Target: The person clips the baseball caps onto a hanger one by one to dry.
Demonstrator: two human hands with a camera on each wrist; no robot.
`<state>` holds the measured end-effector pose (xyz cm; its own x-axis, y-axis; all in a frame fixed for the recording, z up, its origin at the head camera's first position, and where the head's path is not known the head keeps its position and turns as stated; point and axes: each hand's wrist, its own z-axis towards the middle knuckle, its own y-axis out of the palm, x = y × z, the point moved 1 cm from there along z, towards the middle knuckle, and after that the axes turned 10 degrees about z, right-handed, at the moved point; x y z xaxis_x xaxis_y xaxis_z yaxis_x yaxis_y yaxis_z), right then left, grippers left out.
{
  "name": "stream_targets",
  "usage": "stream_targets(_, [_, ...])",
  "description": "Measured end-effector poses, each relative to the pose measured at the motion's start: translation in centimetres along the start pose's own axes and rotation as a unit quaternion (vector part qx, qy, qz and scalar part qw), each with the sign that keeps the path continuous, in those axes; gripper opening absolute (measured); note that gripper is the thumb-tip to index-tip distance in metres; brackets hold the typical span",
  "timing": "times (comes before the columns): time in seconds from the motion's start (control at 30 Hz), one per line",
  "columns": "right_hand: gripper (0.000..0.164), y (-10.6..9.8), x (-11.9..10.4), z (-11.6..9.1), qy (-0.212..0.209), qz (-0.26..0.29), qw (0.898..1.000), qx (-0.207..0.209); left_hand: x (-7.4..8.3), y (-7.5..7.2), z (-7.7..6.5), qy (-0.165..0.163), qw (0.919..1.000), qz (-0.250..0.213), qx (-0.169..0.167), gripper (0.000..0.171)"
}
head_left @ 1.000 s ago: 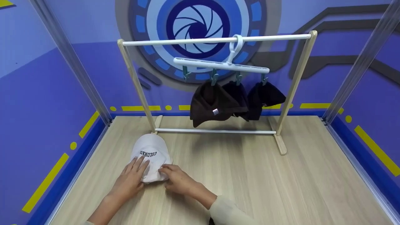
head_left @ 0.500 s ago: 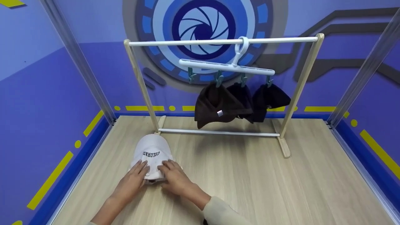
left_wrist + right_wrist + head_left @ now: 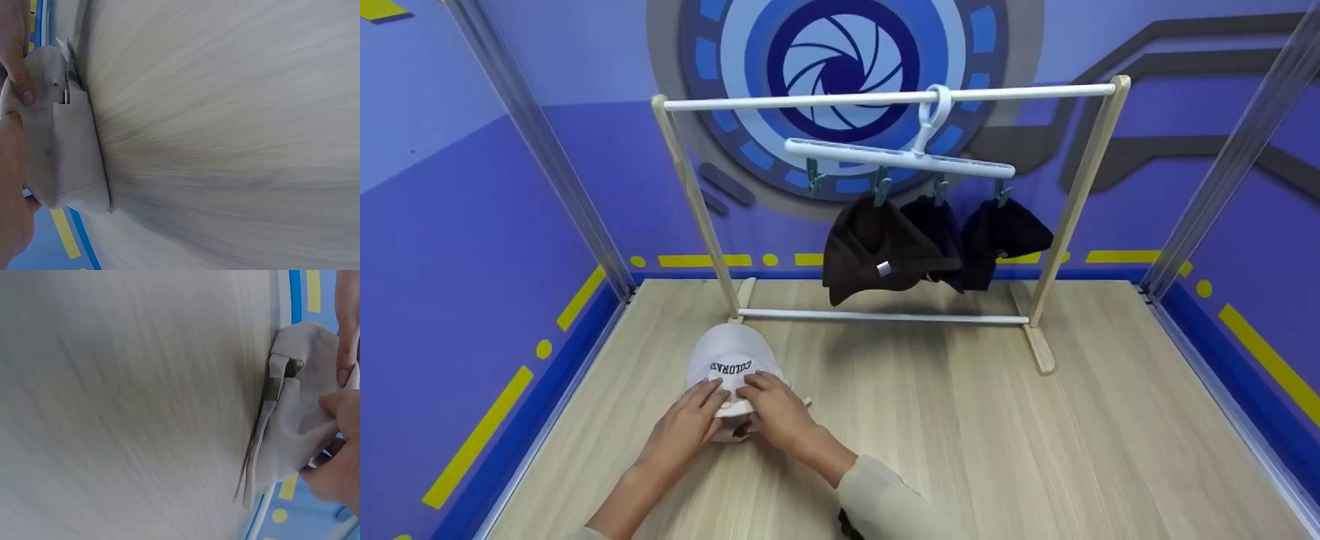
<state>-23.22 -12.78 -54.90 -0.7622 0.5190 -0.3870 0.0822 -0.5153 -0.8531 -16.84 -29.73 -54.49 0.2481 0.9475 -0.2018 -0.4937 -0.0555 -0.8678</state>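
Observation:
A white baseball cap with dark "COLORA…" lettering lies on the wooden table at the left, brim toward the rack. My left hand pinches the left side of its crown, thumb on the back and fingers on top. Opposite it, my right hand pinches the crown's right side, so the fabric between them is folded up. Both wrist views show the thumbs pressed close together into the cloth. At the cap's back, the strap with its metal buckle hangs loose on the tabletop.
Behind the cap stands a rack with wooden legs and white bars. From it hangs a white clip hanger; a brown cap and darker caps are clipped on. Its leftmost clip holds nothing. Blue panels enclose the table.
Both hands have moved up the crown and closer together. The crown's back part is now folded forward, exposing the cap's rear opening and strap.

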Motion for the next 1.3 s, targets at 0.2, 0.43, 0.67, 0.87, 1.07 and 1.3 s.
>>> stream_targets(0.2, [0.028, -0.8, 0.5, 0.1, -0.016, 0.030, 0.999, 0.012, 0.1, -0.3, 0.4, -0.002, 0.9996, -0.002, 0.029, 0.043])
stream_targets(0.43, [0.024, -2.1, 0.5, 0.6, -0.001, 0.068, 0.998, 0.017, 0.7, -1.3, 1.3, -0.030, 0.9976, -0.038, 0.049, 0.040])
stream_targets(0.67, [0.020, -4.2, 0.6, 1.2, 0.010, 0.118, 0.993, 0.030, 1.0, -2.5, 2.6, -0.059, 0.9920, -0.083, 0.075, 0.032])
stream_targets(0.87, [0.017, -5.5, 0.7, 1.5, -0.001, 0.133, 0.990, 0.050, 1.0, -3.3, 3.6, -0.079, 0.9841, -0.122, 0.102, 0.025])
stream_targets(1.07, [0.019, -7.0, 0.8, 1.8, 0.010, 0.149, 0.987, 0.051, 1.1, -4.1, 4.7, -0.091, 0.9769, -0.153, 0.118, 0.021])
stream_targets(1.3, [0.018, -9.1, 0.4, 2.2, -0.001, 0.145, 0.987, 0.061, 1.1, -5.4, 6.2, -0.092, 0.9706, -0.166, 0.149, 0.023])
